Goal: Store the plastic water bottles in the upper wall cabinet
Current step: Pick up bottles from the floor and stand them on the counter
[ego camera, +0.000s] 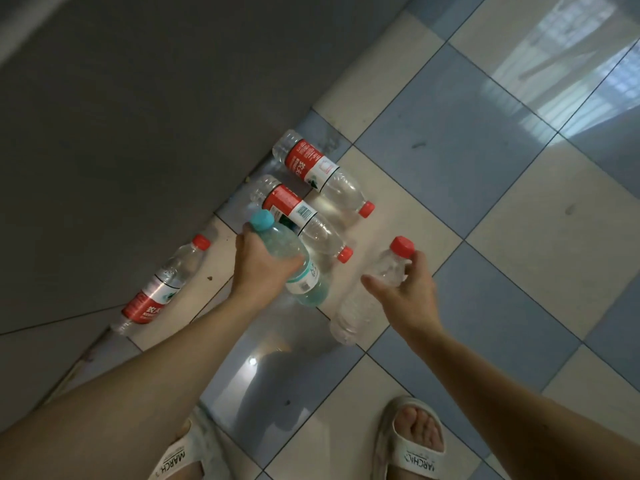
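Note:
Several plastic water bottles lie on the tiled floor. My left hand [261, 265] grips a bottle with a teal cap [294, 261] by its upper part. My right hand [403, 289] has its fingers curled round the neck of a clear unlabelled bottle with a red cap [367, 296]. Two red-labelled bottles lie beyond my hands: one [298, 216] just behind the teal-capped bottle, another [322, 171] farther off. A third red-labelled bottle [162, 285] lies to the left along the wall base. The upper wall cabinet is out of view.
A dark grey wall or cabinet face [121, 116] fills the left side. Blue and cream floor tiles [485, 168] spread to the right. My feet in white slippers [415, 445] stand at the bottom edge.

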Demonstrator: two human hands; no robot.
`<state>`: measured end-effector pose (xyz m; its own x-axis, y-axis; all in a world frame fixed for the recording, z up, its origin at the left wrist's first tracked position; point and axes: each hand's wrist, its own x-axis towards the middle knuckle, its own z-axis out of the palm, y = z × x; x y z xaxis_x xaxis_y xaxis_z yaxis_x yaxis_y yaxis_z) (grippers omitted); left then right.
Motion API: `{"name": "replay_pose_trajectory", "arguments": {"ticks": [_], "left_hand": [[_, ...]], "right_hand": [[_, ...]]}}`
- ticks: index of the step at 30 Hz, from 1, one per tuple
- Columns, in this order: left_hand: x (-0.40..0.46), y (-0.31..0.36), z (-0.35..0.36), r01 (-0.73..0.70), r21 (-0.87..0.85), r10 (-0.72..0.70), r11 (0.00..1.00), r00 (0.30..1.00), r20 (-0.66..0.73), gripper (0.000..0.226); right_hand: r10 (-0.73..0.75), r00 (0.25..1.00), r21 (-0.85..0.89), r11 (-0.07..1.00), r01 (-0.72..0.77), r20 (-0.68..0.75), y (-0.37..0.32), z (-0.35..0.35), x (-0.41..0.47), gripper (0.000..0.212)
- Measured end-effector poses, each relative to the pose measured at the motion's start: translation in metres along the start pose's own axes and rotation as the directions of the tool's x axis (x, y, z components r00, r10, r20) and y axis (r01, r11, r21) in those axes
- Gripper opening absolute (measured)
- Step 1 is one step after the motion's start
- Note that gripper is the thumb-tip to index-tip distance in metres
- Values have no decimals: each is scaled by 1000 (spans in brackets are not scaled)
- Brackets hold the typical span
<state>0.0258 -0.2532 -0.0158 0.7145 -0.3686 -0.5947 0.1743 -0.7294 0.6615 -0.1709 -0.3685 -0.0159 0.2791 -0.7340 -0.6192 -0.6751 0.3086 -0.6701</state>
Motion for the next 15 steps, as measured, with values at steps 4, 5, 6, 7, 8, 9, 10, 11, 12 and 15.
{"name": "replay_pose_trajectory", "arguments": {"ticks": [4, 5, 6, 7, 8, 9, 10, 11, 12, 15], "left_hand": [[-28, 6, 2, -289, 215, 293, 933, 956, 12, 80], [-32, 6, 3, -337, 233, 343, 912, 939, 13, 81], [-34, 6, 4, -373, 244, 380, 895, 925, 20, 82], [-36, 6, 6, -403, 254, 409, 879, 912, 28, 82], [-37, 6, 8, -427, 263, 435, 865, 900, 33, 81], [-38, 6, 11, -447, 265, 456, 854, 890, 31, 79], [-40, 5, 15, -461, 258, 471, 849, 882, 25, 76], [-42, 3, 18, -471, 244, 482, 848, 876, 17, 74], [-45, 0, 20, -480, 226, 491, 848, 871, 9, 72], [-53, -15, 21, -492, 233, 504, 839, 864, 8, 69]], "right_hand": [[-203, 978, -117, 974, 196, -46, -12, -8, -11, 69], [-253, 965, -126, 962, 243, -66, -16, -10, -11, 69], [-293, 953, -127, 951, 281, -81, -19, -11, -10, 71], [-328, 940, -128, 940, 316, -90, -21, -11, -8, 73], [-362, 927, -139, 927, 348, -96, -23, -12, -6, 75], [-393, 914, -161, 913, 375, -97, -23, -11, -3, 76], [-416, 904, -188, 900, 394, -95, -23, -10, -1, 76], [-430, 898, -210, 890, 405, -91, -22, -8, 0, 76], [-440, 894, -226, 882, 413, -88, -20, -7, 0, 77], [-473, 877, -241, 864, 442, -88, -12, -4, -1, 79]]}}
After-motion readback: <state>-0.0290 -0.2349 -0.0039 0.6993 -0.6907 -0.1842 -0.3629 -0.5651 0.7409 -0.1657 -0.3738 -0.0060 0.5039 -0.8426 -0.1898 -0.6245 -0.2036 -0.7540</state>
